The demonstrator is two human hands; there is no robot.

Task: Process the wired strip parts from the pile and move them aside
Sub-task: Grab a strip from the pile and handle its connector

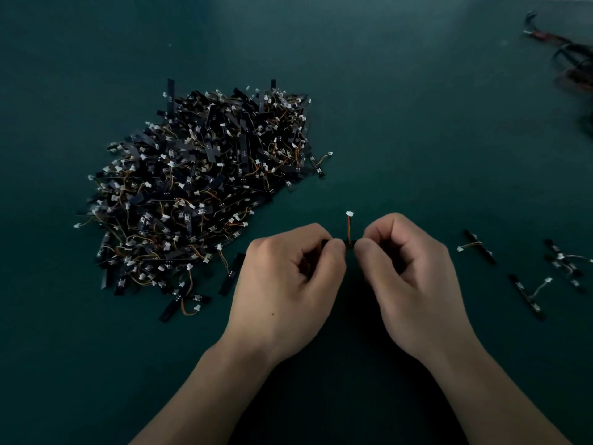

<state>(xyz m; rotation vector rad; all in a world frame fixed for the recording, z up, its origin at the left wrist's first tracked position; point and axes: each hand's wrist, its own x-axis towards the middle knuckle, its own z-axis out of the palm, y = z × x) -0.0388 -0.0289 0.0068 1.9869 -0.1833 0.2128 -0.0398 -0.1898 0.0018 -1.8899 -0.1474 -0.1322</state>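
Observation:
A big pile of black strip parts [205,187] with orange wires and white connectors lies on the dark green table, left of centre. In front of it, my left hand [288,284] and my right hand [407,284] together pinch one small black wired strip part [349,242] between fingertips, one hand at each end. Its orange wire stands up, ending in a white connector [349,214]. Most of the strip is hidden by my fingers.
Several strip parts [526,277] lie apart on the table to the right of my right hand. A tangle of dark and red cables [571,59] sits at the far right edge. The green table surface [417,123] stretches behind and between these.

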